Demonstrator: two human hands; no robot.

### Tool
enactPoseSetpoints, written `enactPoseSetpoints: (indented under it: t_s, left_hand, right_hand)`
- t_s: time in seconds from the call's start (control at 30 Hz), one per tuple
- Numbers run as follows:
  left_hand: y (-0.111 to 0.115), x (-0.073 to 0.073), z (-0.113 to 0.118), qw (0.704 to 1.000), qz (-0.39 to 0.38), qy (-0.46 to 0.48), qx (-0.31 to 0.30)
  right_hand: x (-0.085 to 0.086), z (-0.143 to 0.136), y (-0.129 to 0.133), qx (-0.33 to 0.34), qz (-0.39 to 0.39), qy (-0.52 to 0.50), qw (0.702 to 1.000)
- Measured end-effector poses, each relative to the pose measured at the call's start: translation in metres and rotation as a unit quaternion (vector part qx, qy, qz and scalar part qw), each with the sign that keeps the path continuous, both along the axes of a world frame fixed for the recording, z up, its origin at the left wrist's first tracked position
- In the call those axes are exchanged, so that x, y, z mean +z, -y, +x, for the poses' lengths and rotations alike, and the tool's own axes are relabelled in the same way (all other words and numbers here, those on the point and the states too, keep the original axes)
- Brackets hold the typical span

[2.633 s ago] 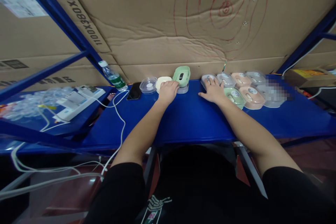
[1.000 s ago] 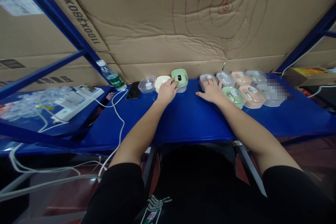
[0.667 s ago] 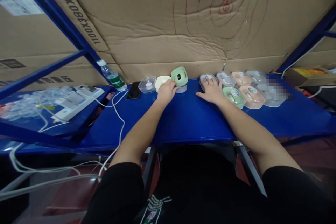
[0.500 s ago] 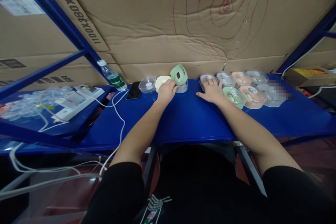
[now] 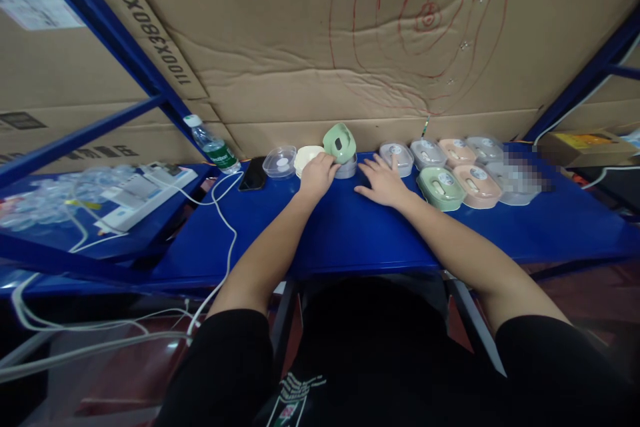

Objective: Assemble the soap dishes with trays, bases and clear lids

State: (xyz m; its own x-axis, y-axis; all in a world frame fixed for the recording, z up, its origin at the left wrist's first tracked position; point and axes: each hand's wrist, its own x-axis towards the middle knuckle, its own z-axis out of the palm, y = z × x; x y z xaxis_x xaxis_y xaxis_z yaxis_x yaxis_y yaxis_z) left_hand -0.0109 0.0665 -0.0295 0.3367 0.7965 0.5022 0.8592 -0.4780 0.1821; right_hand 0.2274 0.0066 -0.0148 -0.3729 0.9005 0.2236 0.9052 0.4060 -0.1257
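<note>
My left hand (image 5: 319, 175) has its fingers closed at the lower edge of a green lid-like piece (image 5: 340, 141), which leans above a grey round container (image 5: 347, 169). A cream scalloped piece (image 5: 304, 157) lies just behind and left of that hand. My right hand (image 5: 383, 180) is spread with nothing in it, beside a clear-topped grey box (image 5: 400, 159). To its right, a green box (image 5: 441, 188) and a pink box (image 5: 477, 187) form the front row, with a second grey box (image 5: 429, 153) behind them. A clear empty container (image 5: 280, 162) sits at the left.
A black phone (image 5: 253, 174) and a water bottle (image 5: 215, 147) are at the left of the blue table (image 5: 360, 233). White cables (image 5: 235, 233) run over its left edge. Cardboard (image 5: 280, 47) stands behind. Plastic bags (image 5: 55, 197) lie on the left shelf.
My right hand has moved left, off the grey box and toward my left hand. My left hand stays at the green piece. The view has shifted slightly.
</note>
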Motion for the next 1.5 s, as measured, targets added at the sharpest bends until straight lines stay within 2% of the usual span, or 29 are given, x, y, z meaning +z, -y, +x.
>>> enactPoseSetpoints:
  t_s: [0.1,0.23,0.5,0.93,1.5]
  left_hand:
    - [0.000,0.000,0.000,1.000,-0.004,0.003,-0.004]
    - [0.000,0.000,-0.001,1.000,-0.010,0.005,-0.009]
    - [-0.002,0.002,-0.003,0.998,-0.033,0.019,-0.042]
    - [-0.012,-0.008,-0.013,0.995,0.015,0.049,-0.081]
    - [-0.008,0.000,-0.013,0.998,0.041,0.008,-0.042]
  right_hand:
    - [-0.007,-0.010,-0.002,0.055,-0.032,-0.006,0.998]
    - [-0.012,-0.010,-0.006,0.079,-0.052,-0.019,0.995]
    - [-0.012,-0.007,-0.007,0.090,-0.073,-0.048,0.992]
    - [-0.017,-0.002,-0.013,0.087,-0.065,-0.072,0.991]
    - [-0.012,-0.001,-0.008,0.089,-0.071,-0.079,0.990]
